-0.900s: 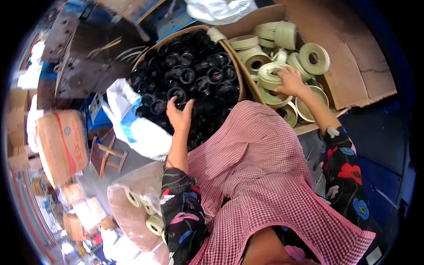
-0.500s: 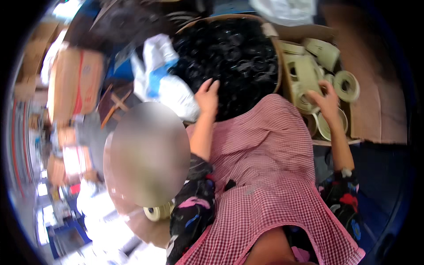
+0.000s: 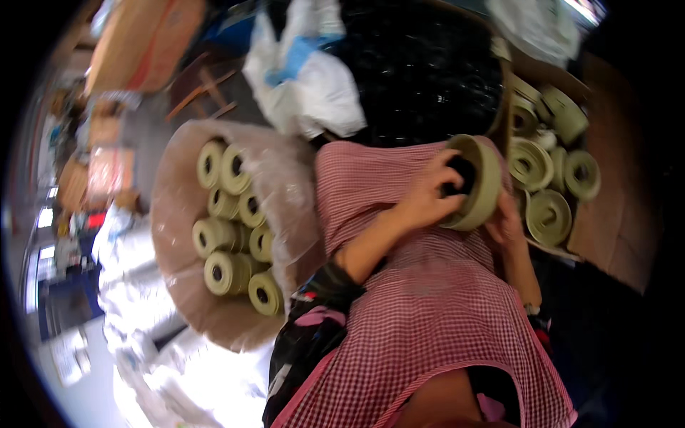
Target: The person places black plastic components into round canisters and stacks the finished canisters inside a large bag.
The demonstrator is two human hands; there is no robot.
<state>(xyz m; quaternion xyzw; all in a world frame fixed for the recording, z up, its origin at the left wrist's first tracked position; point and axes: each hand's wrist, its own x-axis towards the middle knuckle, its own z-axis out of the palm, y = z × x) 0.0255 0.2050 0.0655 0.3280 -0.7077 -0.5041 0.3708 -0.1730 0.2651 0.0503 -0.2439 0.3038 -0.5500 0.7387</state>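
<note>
Over my lap, my right hand [image 3: 508,220] is closed on the outer side of a pale green, round, hollow plastic part [image 3: 485,187], its open side turned to the left. My left hand [image 3: 429,191] reaches into that opening, fingers bent round a small black part [image 3: 460,175] that looks like a ring. Whether the black part touches the inside of the green one is hard to tell. Beyond my lap stands a large container of shiny black rings [image 3: 421,71]. To the right, a cardboard box [image 3: 579,239] contains several more pale green parts [image 3: 548,217].
At my left is a round container lined with clear plastic [image 3: 178,285], with several pale green spool-shaped pieces [image 3: 228,272] inside. A white and blue plastic bag [image 3: 321,93] lies beside the black rings. Farther left are a large carton [image 3: 143,43] and white sacks [image 3: 135,278].
My right hand has brought a pale green part from the box to my lap. My left hand has left the black rings with a black part and meets it there. The view has shifted left.
</note>
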